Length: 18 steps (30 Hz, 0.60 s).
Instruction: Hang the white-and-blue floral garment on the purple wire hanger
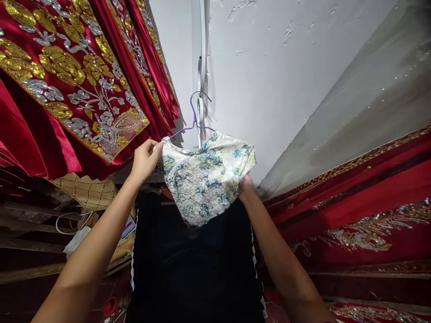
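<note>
A white blouse with a blue, green and yellow floral pattern [202, 184] hangs on a purple wire hanger [194, 117] against the wall. My left hand [147, 157] pinches the blouse at its left shoulder edge. At the right side of the blouse, below the sleeve, is my right hand [246, 185], blurred and with its fingers partly hidden by the cloth. Black cloth with a white scalloped edge [191, 269] spreads below the blouse.
Red garments with gold and silver sequins [74, 80] hang at the upper left. Red embroidered fabric [363, 224] and sheer grey cloth [340, 121] fill the right. A phone [128, 227] lies beside my left forearm, near a white cable [72, 224].
</note>
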Motion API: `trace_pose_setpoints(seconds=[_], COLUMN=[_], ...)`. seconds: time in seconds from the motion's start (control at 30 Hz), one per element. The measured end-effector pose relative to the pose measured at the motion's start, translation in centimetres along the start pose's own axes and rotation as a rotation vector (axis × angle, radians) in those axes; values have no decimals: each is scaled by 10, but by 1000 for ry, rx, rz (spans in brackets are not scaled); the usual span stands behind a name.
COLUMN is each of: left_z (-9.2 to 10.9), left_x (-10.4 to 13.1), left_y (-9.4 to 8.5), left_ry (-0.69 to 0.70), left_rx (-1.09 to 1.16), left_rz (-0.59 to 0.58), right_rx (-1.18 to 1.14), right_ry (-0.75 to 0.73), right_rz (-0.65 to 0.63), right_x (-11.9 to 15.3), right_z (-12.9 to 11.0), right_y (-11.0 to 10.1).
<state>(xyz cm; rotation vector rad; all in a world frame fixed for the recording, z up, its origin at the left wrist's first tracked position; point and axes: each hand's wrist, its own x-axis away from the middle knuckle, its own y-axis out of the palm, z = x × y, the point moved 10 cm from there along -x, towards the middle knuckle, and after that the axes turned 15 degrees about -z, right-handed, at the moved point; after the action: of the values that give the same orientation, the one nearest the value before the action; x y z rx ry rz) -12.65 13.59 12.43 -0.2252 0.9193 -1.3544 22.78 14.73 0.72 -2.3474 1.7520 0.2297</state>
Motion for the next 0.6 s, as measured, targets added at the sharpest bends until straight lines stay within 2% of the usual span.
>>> trace_pose_setpoints(seconds=[0.1,0.2,0.27,0.33,0.37,0.4,0.47,0.53,0.57,0.6], left_z=[1,17,30,39,40,40,37,35,37,42], left_x=[3,-3,-11,-19,-22,-24,-23,-17,-13,-8], left_y=[4,7,8,8,8,9,12,18,22,27], left_ry=[2,43,77,94,93,88,79,111,147,190], left_rx=[7,28,48,48,40,32,47,127,180,235], left_rz=[-7,-6,-9,-4,0,0,-19,-63,-96,-134], right_rx=[-36,45,90,49,8,-30,-56,-28,-7,22], right_ry=[-86,-120,-134,-171,-181,-173,-107,-22,13,29], right_rz=[48,219,277,219,133,-5,-453,-921,-1040,-1041], right_x=[-17,-29,-33,-32,-30,-27,-13,18,29,30], right_z=[-19,-47,-68,-86,-93,-97,-98,-89,-83,-76], right_y=[-30,-58,-58,-41,-27,-8,46,92,103,105])
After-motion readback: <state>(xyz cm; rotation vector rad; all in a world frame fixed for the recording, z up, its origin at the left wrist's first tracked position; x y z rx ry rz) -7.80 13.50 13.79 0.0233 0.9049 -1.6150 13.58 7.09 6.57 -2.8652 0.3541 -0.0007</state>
